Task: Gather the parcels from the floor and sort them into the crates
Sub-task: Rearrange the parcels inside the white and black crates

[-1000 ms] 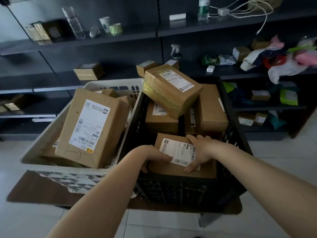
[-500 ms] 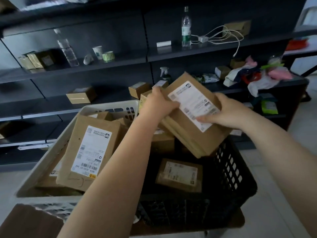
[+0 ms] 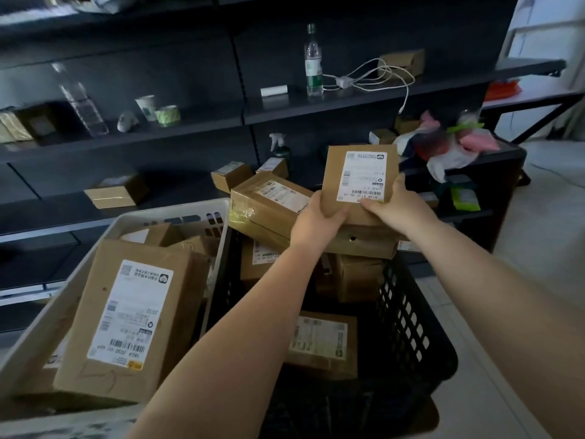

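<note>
A black crate (image 3: 411,315) and white crate (image 3: 177,217) sit side by side, both full of parcels. In the white one, a large box (image 3: 133,315) bears a label reading "J030". Above the black crate, left hand (image 3: 316,221) and right hand (image 3: 394,205) grip a small parcel (image 3: 359,180) marked "A122".

Black crate (image 3: 411,327): I see open room near side, only a flat parcel (image 3: 319,342) on the floor there. Far end blocked by stacked parcels (image 3: 269,204). White crate (image 3: 177,217) filled by large parcel (image 3: 133,315).
</note>
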Demonstrator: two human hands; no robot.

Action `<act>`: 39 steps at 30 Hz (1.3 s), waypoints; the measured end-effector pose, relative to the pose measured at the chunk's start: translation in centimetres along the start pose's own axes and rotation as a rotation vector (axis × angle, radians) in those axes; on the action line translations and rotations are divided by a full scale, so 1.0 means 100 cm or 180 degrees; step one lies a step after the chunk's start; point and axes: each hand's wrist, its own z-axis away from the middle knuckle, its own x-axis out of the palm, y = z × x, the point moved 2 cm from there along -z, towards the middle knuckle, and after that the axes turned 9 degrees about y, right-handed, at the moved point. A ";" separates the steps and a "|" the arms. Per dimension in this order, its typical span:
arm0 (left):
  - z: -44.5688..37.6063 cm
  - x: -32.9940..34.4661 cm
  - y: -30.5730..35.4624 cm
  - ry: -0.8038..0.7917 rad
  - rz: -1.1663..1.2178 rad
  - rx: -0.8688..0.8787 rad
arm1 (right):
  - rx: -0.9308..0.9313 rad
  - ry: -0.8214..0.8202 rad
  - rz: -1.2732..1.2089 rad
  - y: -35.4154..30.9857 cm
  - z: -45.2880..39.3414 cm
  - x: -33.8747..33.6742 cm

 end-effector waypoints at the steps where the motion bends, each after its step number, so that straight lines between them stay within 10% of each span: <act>1: -0.001 -0.001 0.001 0.0010 0.0040 0.0026 | 0.0030 -0.0040 -0.0045 0.000 -0.003 0.000; 17: -0.006 -0.030 -0.035 0.0007 -0.0045 -0.0615 | 0.0110 -0.0372 -0.0057 -0.004 -0.015 -0.002; 25: 0.024 -0.046 -0.062 0.0861 -0.0355 -0.0095 | -0.2213 0.1286 0.0518 -0.051 0.050 -0.025; 31: 0.040 -0.041 -0.092 0.0637 -0.0554 -0.0339 | -0.2995 0.0435 0.0035 -0.055 0.101 0.036; 39: 0.072 -0.031 -0.150 0.0469 -0.0823 -0.1073 | -0.2208 -0.2191 0.2116 -0.016 0.113 0.173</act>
